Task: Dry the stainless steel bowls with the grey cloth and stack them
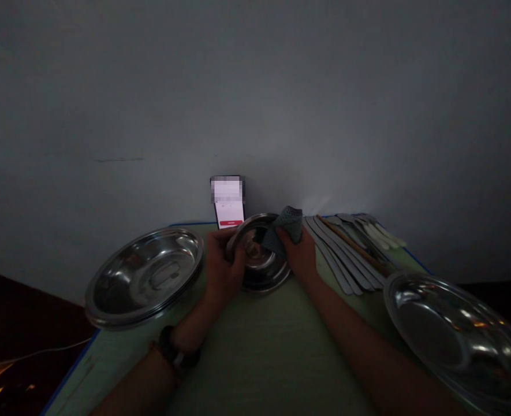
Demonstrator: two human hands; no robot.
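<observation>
My left hand (222, 267) grips the left rim of a small steel bowl (259, 268), tilted up toward me at the middle of the table. My right hand (301, 254) is closed on a grey knitted cloth (284, 228) and presses it against the bowl's upper right rim and inside. A dark band sits on my left wrist.
A wide steel basin (145, 277) sits at the left, another large steel basin (458, 335) at the right front. Several knives and spoons (353, 248) lie in a row at the back right. A lit phone (228, 202) leans on the wall. The pale green table (255, 346) has blue edges.
</observation>
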